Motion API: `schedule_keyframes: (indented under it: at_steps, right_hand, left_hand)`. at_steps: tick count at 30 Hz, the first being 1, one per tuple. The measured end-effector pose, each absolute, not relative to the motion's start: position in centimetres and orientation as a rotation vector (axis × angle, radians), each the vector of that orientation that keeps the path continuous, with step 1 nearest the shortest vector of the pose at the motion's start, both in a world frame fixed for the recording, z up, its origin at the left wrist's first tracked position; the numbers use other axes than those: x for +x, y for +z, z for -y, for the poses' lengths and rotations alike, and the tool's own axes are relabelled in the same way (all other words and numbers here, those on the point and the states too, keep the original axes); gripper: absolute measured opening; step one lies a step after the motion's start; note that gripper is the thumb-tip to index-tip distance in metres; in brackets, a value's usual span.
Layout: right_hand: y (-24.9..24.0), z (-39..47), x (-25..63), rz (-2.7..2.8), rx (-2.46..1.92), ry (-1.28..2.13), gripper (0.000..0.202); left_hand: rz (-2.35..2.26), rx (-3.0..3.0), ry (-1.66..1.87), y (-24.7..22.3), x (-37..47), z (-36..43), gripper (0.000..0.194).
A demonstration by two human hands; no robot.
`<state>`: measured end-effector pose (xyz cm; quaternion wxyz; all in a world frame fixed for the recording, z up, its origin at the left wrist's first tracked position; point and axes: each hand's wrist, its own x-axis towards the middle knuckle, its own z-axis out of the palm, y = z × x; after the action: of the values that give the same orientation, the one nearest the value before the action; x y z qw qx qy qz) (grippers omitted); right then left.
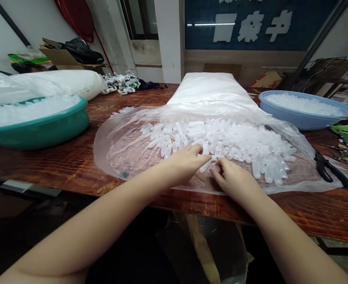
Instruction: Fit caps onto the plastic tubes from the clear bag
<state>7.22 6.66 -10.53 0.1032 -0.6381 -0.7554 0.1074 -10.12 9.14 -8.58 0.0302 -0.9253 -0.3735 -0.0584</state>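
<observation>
My left hand (188,162) is closed, with its thumb and fingertips at a small translucent plastic tube (205,166) that slants down from them. Just to its right, my right hand (236,177) curls its fingers in a pinch; what lies between them is too small to make out. Both hands are close together over the front edge of a heap of translucent tubes and short cap-like pieces (239,138). Longer tubes lie mostly at the left and front right of the heap. Beneath it spreads a clear plastic bag (117,146) on the wooden table (82,173).
A green basin (38,132) at left and a blue basin (304,120) at right hold whitish pieces. Behind the heap lies a full white sack (209,86). Black-handled scissors (328,167) rest on the bag's right edge. Small white and green items (123,83) are piled farther back.
</observation>
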Motion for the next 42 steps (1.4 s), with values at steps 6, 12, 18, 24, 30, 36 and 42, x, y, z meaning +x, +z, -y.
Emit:
schedule_keyframes:
  at_steps: [6, 12, 18, 24, 30, 36, 42]
  right_hand:
    - [-12.0, -2.6, 10.0, 1.887, -1.498, 0.561, 0.027]
    - [-13.7, -1.0, 10.5, 1.903, -1.446, 0.421, 0.035]
    - [-14.0, 1.0, 10.9, 1.869, -1.354, 0.616, 0.029]
    - [-13.9, 2.5, 10.9, 2.079, -0.945, 0.594, 0.034]
    - [-15.0, 4.0, 11.1, 2.195, -0.798, 0.406, 0.041]
    - [-14.9, 5.0, 9.7, 2.071, -0.981, 0.667, 0.018]
    - [-16.9, 5.6, 8.7, 1.809, -1.183, 0.797, 0.031]
  left_hand:
    - [0.763, -2.825, -0.067, -10.7, -9.2, -12.2, 0.030]
    - [0.654, -2.899, -0.361, -11.3, -8.5, -9.9, 0.019]
    - [0.806, -3.070, -0.811, -10.9, -9.6, -3.6, 0.020]
    - [1.035, -3.164, -1.217, -12.5, -11.0, -0.2, 0.021]
    - [1.276, -3.359, -1.223, -12.1, -11.8, 1.7, 0.019]
    - [1.465, -3.554, -1.104, -12.1, -11.8, 2.8, 0.016]
    - [1.568, -3.454, -1.168, -13.9, -11.2, 3.6, 0.016]
